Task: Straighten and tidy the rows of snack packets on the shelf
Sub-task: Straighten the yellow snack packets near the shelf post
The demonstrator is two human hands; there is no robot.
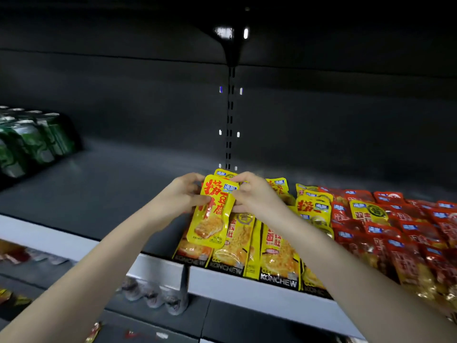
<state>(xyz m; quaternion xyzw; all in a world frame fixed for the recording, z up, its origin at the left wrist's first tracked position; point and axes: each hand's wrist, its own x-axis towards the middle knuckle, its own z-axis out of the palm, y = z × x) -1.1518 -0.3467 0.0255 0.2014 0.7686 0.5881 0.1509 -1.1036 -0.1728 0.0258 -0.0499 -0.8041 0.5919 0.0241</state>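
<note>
A yellow snack packet (pixel 210 219) with red lettering is held upright above the left end of the packet rows. My left hand (pixel 183 196) pinches its left edge and my right hand (pixel 249 194) pinches its upper right corner. Below and behind it lie rows of yellow packets (pixel 277 253) marked KONCHEW, leaning on the shelf's front lip. To their right sit rows of red packets (pixel 395 233), with a yellow packet (pixel 371 214) lying among them. My arms hide part of the yellow rows.
The dark grey shelf (pixel 111 189) stretches bare to the left of the packets. Green wrapped packs (pixel 32 139) stand at the far left. A white price rail (pixel 242 283) edges the shelf. Bottles (pixel 153 298) and loose packets (pixel 14 253) sit on the lower shelves.
</note>
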